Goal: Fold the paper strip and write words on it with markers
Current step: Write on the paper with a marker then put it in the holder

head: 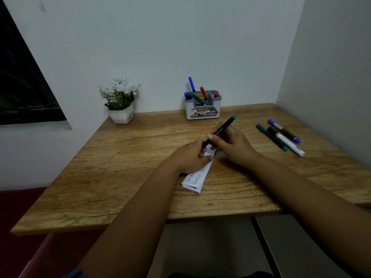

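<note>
A folded white paper strip (197,178) with handwritten words lies on the wooden table (120,163), near its middle. My left hand (188,157) rests on the strip's far part, and its fingers also close around the lower end of a black marker with a green end (221,129). My right hand (232,144) grips the same marker at its middle, holding it slanted up to the right. The marker's tip is hidden between my hands.
Three markers, a green one (271,137), a white-bodied one (286,143) and a blue one (284,131), lie at the table's right. A grey pen holder (202,109) with several markers stands at the back. A white flower pot (121,115) sits at the back left.
</note>
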